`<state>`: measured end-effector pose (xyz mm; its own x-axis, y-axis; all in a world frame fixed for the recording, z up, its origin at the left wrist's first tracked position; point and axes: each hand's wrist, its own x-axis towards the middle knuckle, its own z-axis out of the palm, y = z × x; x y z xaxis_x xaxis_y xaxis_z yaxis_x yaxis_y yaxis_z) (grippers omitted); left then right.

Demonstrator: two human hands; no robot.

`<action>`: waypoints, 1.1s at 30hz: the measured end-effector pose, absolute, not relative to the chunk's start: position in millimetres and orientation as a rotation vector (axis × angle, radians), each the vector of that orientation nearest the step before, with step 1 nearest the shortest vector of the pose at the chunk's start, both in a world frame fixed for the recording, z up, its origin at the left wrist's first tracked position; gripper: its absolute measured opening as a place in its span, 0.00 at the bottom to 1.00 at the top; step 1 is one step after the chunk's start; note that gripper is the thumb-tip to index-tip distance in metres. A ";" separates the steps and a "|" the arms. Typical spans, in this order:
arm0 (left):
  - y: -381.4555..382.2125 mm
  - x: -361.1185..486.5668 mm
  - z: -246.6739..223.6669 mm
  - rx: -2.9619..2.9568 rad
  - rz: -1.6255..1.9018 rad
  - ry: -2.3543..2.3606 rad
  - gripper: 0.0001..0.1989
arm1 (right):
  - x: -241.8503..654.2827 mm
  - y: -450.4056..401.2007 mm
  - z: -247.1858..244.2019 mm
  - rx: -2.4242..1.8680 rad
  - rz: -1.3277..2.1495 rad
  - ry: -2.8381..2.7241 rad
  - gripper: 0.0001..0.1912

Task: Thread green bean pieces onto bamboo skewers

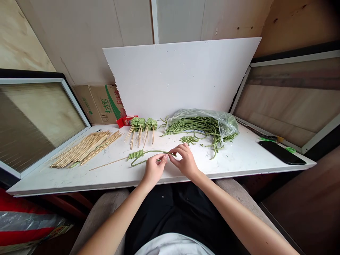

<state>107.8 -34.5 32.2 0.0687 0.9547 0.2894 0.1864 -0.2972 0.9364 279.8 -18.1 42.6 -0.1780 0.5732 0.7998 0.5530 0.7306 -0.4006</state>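
Green bean (154,151), lengthwise left to right, tip rightward; pinched in both hands (154,168) (186,162)

My left hand (154,168) and right hand (186,162) are bare; my left forearm (119,216) and right forearm (228,205) are uncovered too, slim and smooth in outline; I wear a white top (174,244) with a curved lower edge; below it sits a creased black garment (170,216) with two tiny pale dots.

One left hand (154,167), one right hand (186,162), one phone (281,152), one plastic bag (228,122), one carton (92,102) were counted; skewers (82,150), green beans (191,124) could not be counted.
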 end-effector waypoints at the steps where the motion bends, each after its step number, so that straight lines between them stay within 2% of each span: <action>1: -33.4 109.1 31.2 1.503 1.301 1.151 0.22 | 279.3 -18.6 42.1 -0.877 0.029 -1.844 0.02; 9: -30.5 113.7 24.0 1.147 1.360 1.054 0.25 | 276.1 -20.9 42.3 -0.852 0.070 -1.881 0.02; 15: -26.7 110.5 21.6 1.125 1.353 1.023 0.25 | 275.8 -19.3 39.6 -0.838 0.090 -1.933 0.04; 27: -22.7 105.5 20.7 1.060 1.267 0.960 0.24 | 280.9 -14.7 31.1 -0.910 0.472 -1.847 0.05; 33: -24.0 102.5 23.1 1.066 1.290 0.961 0.22 | 279.3 -19.3 36.7 -0.912 0.413 -1.857 0.04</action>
